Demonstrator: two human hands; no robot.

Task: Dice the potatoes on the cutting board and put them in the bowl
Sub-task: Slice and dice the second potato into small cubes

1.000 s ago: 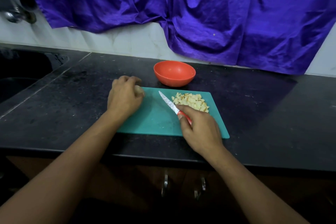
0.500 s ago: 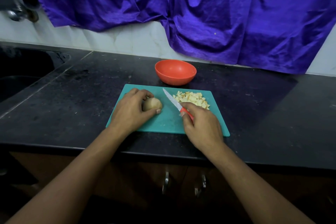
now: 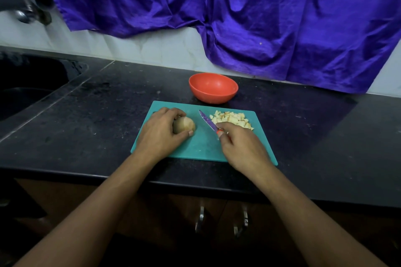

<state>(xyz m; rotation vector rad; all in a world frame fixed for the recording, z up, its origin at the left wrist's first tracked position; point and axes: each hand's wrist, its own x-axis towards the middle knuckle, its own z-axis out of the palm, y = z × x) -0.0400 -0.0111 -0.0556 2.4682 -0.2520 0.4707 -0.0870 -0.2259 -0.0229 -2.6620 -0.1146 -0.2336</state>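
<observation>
Potato (image 3: 184, 127) lies on the cutting board (image 3: 199, 147), gripped by the left hand (image 3: 161, 134) from its far-left side, so the end facing the right hand (image 3: 240, 145) is bare. That hand clasps the knife (image 3: 207, 122), blade slanting away just beside the bare end. Diced pieces (image 3: 232, 119) lie just beyond the right hand, with the bowl (image 3: 213, 95) farther beyond.

Our forearms, bare from the frame's lower edge to the wrists; our left hand (image 3: 160, 134) and right hand (image 3: 240, 147) ungloved, with nails cut short.
</observation>
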